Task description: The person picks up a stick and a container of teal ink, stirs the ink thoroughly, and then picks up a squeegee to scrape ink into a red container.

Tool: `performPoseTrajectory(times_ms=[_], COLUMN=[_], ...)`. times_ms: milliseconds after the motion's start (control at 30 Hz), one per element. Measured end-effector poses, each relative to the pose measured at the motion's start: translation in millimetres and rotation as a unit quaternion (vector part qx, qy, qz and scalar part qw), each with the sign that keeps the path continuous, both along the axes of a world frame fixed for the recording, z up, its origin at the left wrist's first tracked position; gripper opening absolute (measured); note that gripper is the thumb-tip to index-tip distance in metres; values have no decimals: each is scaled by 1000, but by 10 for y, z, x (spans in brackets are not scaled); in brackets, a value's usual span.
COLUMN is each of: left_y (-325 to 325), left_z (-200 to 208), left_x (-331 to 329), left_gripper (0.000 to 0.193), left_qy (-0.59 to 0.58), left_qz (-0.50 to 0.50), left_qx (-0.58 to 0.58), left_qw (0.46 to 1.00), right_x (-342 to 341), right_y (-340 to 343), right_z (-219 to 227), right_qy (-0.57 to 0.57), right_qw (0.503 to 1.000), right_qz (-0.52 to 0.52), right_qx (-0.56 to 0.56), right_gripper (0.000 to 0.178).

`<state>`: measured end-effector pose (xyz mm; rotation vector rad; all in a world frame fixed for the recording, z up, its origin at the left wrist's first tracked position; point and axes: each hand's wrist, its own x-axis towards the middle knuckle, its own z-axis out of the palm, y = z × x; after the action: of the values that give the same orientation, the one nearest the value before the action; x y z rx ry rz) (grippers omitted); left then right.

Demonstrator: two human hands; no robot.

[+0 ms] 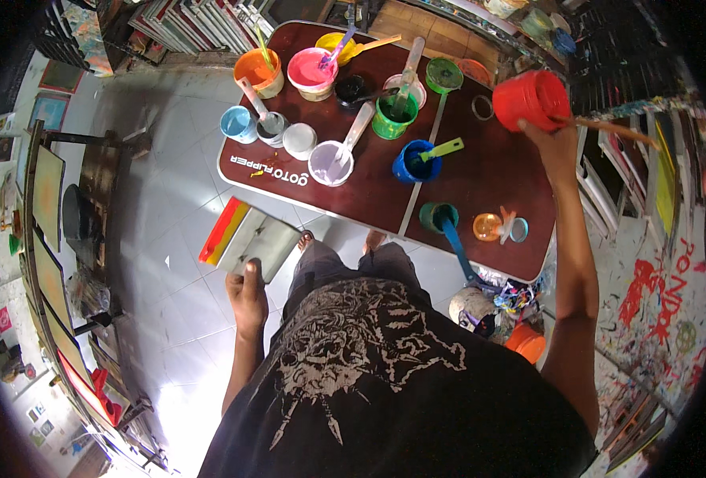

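Note:
My left hand grips a wide grey squeegee in front of the table, its thumb pressed on the flat face. Bands of red and yellow ink coat the squeegee's far-left edge. At the table's right end, my right hand is closed on the near side of a red tub, which looks tilted. A brown stick sticks out of this tub to the right. The fingers of my right hand are partly hidden by the tub.
A dark red table bears several ink tubs: an orange tub, a pink tub, a lilac tub, a green tub and a blue tub. Framed screens lean behind. A rack stands left.

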<state>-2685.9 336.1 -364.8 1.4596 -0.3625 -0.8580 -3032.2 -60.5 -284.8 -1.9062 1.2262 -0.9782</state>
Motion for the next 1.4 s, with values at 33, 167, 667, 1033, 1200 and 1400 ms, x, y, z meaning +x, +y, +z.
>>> performPoseTrajectory(times_ms=[33, 167, 667, 1033, 1200, 1400], left_y=[34, 229, 1320, 1553, 1421, 1188], left_z=[-29, -125, -142, 49, 57, 47], left_x=[86, 447, 1310, 1099, 976, 938], left_gripper=[24, 23, 21, 26, 29, 30], left_qy=[-2, -7, -22, -39, -35, -19], left_qz=[-8, -34, -28, -39, -55, -94], left_qx=[2, 4, 20, 112, 107, 99], left_qw=[1000, 999, 999, 992, 992, 990], right_x=[46, 466, 1363, 1270, 1265, 1088], right_y=[261, 1485, 2750, 2383, 2308, 2525], right_z=[65, 207, -2559, -3067, -3060, -2918], right_qy=[-30, -19, -60, 33, -27, 24], right_qw=[999, 994, 988, 984, 981, 979], right_qz=[16, -51, -104, -114, -95, -175], right_qx=[7, 94, 97, 130, 167, 100], right_gripper=[60, 71, 64, 74, 84, 87])
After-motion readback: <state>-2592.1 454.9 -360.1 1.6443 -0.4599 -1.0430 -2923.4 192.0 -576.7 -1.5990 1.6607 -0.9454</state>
